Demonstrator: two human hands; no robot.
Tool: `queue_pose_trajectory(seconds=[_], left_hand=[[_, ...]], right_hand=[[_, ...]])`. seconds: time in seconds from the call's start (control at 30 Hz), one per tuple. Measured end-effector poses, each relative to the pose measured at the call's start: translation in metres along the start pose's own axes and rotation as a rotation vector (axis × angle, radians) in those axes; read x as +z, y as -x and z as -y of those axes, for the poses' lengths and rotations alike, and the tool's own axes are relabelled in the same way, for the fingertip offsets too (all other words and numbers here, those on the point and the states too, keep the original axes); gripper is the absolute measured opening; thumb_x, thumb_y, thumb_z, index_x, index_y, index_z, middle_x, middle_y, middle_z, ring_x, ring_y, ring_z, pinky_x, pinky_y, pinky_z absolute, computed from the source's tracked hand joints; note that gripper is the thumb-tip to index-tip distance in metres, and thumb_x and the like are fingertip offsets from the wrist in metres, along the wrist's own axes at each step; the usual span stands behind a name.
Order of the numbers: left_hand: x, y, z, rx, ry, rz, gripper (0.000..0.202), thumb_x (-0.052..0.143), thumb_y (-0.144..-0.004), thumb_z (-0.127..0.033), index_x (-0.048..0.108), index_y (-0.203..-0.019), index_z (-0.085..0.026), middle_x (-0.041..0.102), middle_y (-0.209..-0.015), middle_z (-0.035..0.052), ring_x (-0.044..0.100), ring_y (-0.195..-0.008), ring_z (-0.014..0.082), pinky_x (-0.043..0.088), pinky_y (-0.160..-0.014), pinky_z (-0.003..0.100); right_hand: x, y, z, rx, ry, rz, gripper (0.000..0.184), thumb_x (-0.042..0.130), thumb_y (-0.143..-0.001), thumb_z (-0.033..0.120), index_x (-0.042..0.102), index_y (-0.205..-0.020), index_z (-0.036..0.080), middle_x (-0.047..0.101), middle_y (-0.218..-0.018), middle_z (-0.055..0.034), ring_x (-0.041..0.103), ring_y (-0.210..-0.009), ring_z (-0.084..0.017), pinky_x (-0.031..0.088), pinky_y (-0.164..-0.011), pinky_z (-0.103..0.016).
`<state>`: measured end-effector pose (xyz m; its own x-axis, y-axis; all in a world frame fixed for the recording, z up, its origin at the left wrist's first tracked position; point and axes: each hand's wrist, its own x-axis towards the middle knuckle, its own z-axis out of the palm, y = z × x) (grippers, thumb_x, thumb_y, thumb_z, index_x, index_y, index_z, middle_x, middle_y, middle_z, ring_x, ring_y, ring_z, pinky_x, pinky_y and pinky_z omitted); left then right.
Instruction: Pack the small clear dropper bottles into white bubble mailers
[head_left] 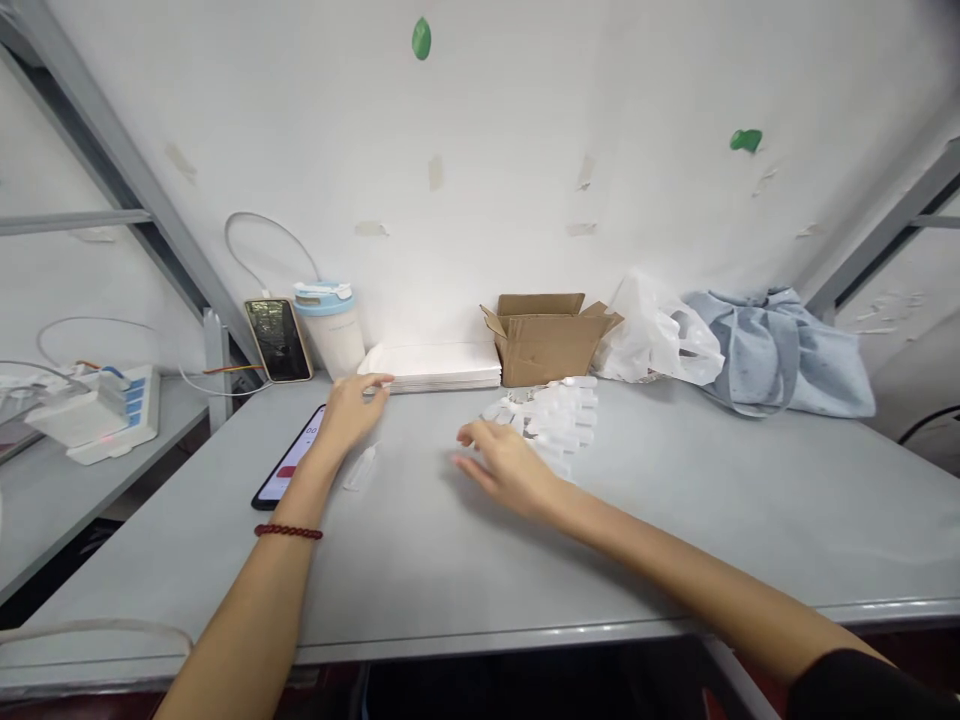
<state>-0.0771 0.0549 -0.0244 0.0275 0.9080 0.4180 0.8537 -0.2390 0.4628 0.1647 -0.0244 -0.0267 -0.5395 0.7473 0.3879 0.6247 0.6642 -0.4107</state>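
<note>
My left hand (352,412) reaches to the near left corner of a flat white stack (442,368), thumb and forefinger curved and a little apart. I cannot make out anything between them. Below that hand, a small clear plastic tube-like piece (362,469) lies on the table. My right hand (514,468) hovers over the middle of the table, fingers loosely bent and apart, holding nothing visible. Just behind it lies a cluster of several small white translucent tube-like pieces (566,415), partly hidden by the hand.
A phone with a lit screen (289,468) lies beside my left forearm. Along the wall stand another phone (277,340) on a cable, a cup with a blue lid (330,325), an open cardboard box (551,345), a white plastic bag (656,335) and a light-blue cloth bag (787,350).
</note>
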Motion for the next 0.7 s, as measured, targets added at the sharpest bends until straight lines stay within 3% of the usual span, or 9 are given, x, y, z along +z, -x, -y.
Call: queue_pose_trajectory(seconds=[0.13,0.27,0.37,0.43,0.57,0.7], left_hand=[[-0.004,0.002,-0.008,-0.128,0.446,-0.095,0.034,0.059,-0.07,-0.036,0.066,-0.095,-0.014,0.067,-0.088,0.008,0.062,-0.082,0.0209,0.049,-0.071,0.03],[-0.004,0.004,-0.013,-0.196,0.711,-0.27,0.025,0.065,-0.063,-0.034,0.062,-0.079,-0.015,0.063,-0.069,0.0021,0.059,-0.065,0.0155,0.048,-0.053,0.024],[-0.005,0.003,-0.015,-0.187,0.769,-0.443,0.021,0.066,-0.062,-0.03,0.059,-0.075,-0.015,0.06,-0.066,0.0005,0.057,-0.059,0.0122,0.047,-0.049,0.021],[-0.005,0.003,-0.016,-0.196,0.771,-0.485,0.02,0.065,-0.063,-0.029,0.059,-0.076,-0.014,0.06,-0.066,0.0005,0.056,-0.057,0.0115,0.047,-0.049,0.021],[-0.004,0.004,-0.015,-0.221,0.756,-0.484,0.02,0.065,-0.064,-0.029,0.059,-0.076,-0.014,0.059,-0.066,0.0007,0.056,-0.057,0.0118,0.046,-0.046,0.02],[-0.003,0.006,-0.017,-0.225,0.768,-0.46,0.02,0.066,-0.064,-0.029,0.059,-0.076,-0.014,0.06,-0.066,0.0007,0.056,-0.058,0.0119,0.045,-0.046,0.019]], right_hand=[[0.024,-0.024,0.034,0.03,-0.064,0.23,0.037,0.047,-0.087,0.038,0.044,-0.114,0.013,0.061,-0.099,-0.0154,0.059,-0.084,-0.026,0.044,-0.072,-0.037],[0.056,-0.049,0.053,0.11,-0.11,0.23,0.052,0.05,-0.082,0.048,0.045,-0.11,0.004,0.055,-0.104,-0.023,0.055,-0.096,-0.032,0.044,-0.076,-0.04],[0.071,-0.06,0.06,0.166,-0.044,0.205,0.06,0.049,-0.08,0.056,0.046,-0.109,0.004,0.053,-0.105,-0.0229,0.051,-0.099,-0.033,0.043,-0.081,-0.045],[0.076,-0.065,0.062,0.182,-0.011,0.199,0.064,0.049,-0.077,0.06,0.047,-0.108,0.005,0.052,-0.105,-0.0218,0.05,-0.099,-0.034,0.042,-0.082,-0.046],[0.08,-0.07,0.063,0.167,0.012,0.221,0.065,0.053,-0.073,0.061,0.047,-0.108,0.007,0.05,-0.106,-0.0201,0.049,-0.1,-0.034,0.042,-0.082,-0.045],[0.082,-0.069,0.061,0.106,0.005,0.236,0.047,0.057,-0.077,0.047,0.047,-0.105,0.01,0.05,-0.105,-0.0187,0.048,-0.099,-0.032,0.042,-0.08,-0.046]])
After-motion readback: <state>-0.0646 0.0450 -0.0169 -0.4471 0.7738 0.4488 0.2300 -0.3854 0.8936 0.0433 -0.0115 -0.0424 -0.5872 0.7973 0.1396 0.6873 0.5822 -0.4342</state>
